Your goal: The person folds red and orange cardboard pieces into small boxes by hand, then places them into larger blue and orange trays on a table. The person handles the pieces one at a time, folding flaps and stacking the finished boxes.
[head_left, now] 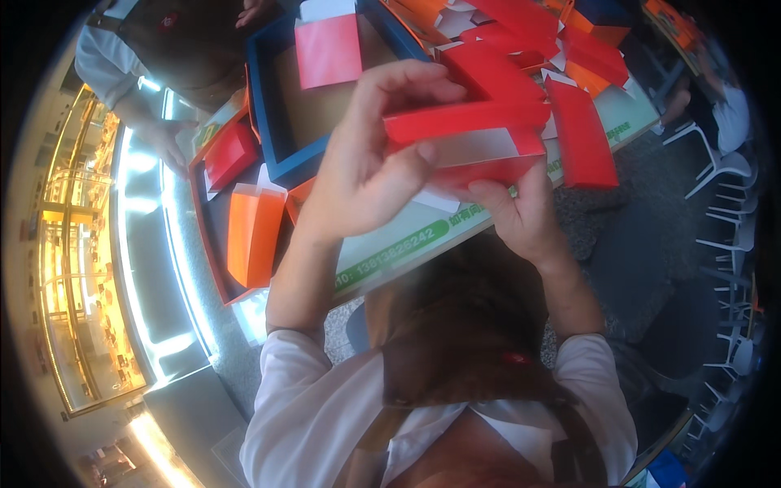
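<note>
Between my two hands is a red paper box [464, 120], held above the table with an open end turned toward me and its pale inside showing. My left hand [366, 154] closes on its left end, fingers curled over the top and thumb at the lower edge of the opening. The lower right corner is gripped by my right hand [525, 215], its thumb in front and its other fingers mostly hidden. Just behind my left hand, a pinkish-red box [328, 50] with a raised white flap lies in a blue tray [262, 89].
Red and orange cartons [521, 32] pile up at the far right, with a red carton [582, 138] on the table [390, 259] edge. An orange box [254, 236] and red box [230, 154] lie in a dark tray [215, 256]. A co-worker [187, 57] stands far left; white chairs [724, 167] stand right.
</note>
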The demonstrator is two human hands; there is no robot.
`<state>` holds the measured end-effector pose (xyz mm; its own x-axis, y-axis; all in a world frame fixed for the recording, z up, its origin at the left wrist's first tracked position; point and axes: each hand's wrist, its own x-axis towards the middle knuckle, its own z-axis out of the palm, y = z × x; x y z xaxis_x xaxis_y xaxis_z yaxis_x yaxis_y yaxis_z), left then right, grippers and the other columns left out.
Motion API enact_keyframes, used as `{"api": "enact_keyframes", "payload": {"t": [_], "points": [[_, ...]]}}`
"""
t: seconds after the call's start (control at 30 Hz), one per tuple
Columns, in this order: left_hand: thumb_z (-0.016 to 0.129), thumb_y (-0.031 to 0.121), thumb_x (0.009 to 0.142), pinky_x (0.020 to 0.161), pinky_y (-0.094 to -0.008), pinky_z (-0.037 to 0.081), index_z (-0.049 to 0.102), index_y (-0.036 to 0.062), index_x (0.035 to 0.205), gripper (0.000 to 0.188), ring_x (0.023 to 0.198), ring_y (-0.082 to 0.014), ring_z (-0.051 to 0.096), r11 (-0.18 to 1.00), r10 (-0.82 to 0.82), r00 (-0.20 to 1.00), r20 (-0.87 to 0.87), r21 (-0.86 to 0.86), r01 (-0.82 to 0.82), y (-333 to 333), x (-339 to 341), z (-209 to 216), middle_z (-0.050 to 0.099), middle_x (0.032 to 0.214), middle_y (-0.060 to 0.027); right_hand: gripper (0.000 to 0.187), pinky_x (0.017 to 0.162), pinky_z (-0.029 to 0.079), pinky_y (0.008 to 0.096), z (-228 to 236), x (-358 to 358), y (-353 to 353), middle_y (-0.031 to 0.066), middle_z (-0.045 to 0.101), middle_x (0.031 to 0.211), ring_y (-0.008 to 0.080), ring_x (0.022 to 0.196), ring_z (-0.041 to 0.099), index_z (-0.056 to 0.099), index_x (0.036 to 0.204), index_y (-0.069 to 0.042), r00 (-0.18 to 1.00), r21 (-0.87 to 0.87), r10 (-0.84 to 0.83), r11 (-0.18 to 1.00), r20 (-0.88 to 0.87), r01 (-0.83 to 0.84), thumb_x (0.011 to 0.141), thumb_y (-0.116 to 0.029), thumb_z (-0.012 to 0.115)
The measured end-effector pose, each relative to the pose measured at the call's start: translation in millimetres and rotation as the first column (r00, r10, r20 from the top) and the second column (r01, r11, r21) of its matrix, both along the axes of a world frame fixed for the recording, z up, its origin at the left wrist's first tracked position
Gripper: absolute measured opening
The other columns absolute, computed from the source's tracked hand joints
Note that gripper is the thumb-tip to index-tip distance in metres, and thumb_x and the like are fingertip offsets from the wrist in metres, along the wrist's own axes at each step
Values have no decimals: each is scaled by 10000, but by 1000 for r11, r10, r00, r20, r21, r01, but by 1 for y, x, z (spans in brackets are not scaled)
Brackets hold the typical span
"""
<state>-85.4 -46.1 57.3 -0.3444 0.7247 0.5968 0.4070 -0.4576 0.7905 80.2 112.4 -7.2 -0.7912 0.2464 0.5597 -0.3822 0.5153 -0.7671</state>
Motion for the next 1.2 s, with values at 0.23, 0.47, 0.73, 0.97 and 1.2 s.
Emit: {"api": "enact_keyframes", "payload": {"t": [0.23,0.47,0.73,0.97,1.2], "points": [[790,213,905,1030,-386,540,492,35,1356,570,1147,-248,673,971,232,972,17,-55,-231,-20,-8,14,660,1228,-137,793,969,587,383,7,-2,0,198,584,1406,334,1273,634,264,1604,-41,986,-8,-65,998,-157,64,992,-226,733],[857,288,889,1020,-382,543,560,35,1288,558,1143,-277,687,958,267,938,-222,-50,-284,-33,0,17,682,1216,-149,789,947,597,379,7,-3,5,192,613,1372,322,1221,666,278,1599,-38,983,10,-32,999,-180,35,990,-236,739],[843,434,864,767,-348,559,679,38,1150,515,929,-284,723,854,-49,739,-672,-412,-318,-40,-7,64,729,1021,-153,683,905,597,379,13,4,5,190,658,1286,309,1140,699,379,1486,10,995,124,-7,992,-103,20,980,-256,752],[833,450,880,617,-348,501,623,43,983,469,711,-303,688,809,-206,748,-630,-540,-232,-48,2,78,668,822,-138,689,928,600,414,25,33,5,205,642,1319,351,1177,686,376,1473,-14,979,35,152,987,133,-158,970,-284,761],[844,388,875,606,-351,502,624,35,996,433,693,-303,684,797,-189,775,-603,-555,-237,-60,9,71,669,823,-135,726,991,542,383,50,48,36,193,652,1292,290,1146,685,433,1527,-23,987,395,111,917,-114,-58,1008,-474,664]]}}
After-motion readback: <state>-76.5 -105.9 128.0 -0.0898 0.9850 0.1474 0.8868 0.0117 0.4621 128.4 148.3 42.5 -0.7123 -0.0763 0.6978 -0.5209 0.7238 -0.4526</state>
